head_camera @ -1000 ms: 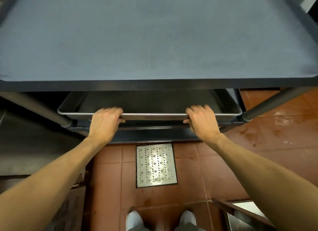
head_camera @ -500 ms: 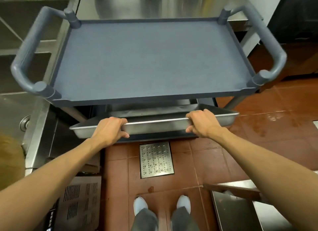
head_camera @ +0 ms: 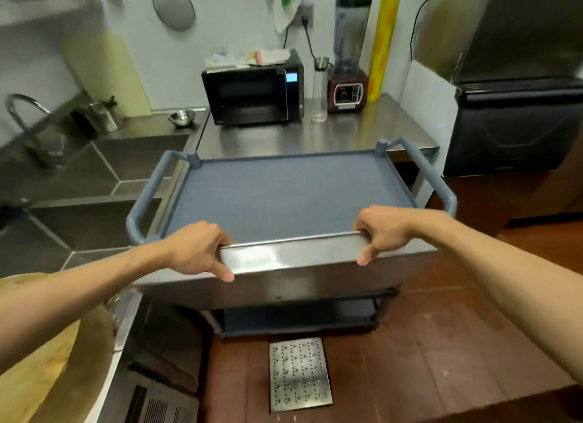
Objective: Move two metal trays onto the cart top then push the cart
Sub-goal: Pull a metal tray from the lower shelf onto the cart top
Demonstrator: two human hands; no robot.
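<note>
Two hands clamped on one metal tray (head_camera: 291,258).
Left hand (head_camera: 197,249) and right hand (head_camera: 383,231) gripped near rim, tilted above cart top (head_camera: 293,192).

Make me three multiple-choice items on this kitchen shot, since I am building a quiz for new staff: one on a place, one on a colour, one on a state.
1. Where is the microwave?
A. on the steel counter behind the cart
B. on the cart's lower shelf
C. in the sink

2. What colour is the cart top?
A. red
B. grey-blue
C. yellow

3. How is the metal tray held?
A. by one hand
B. by no hand
C. by both hands on its near rim

Answers: 1 A, it stands beside the blender. 2 B, the surface is plainly grey-blue. 3 C, the left hand and the right hand grip the rim.
</note>
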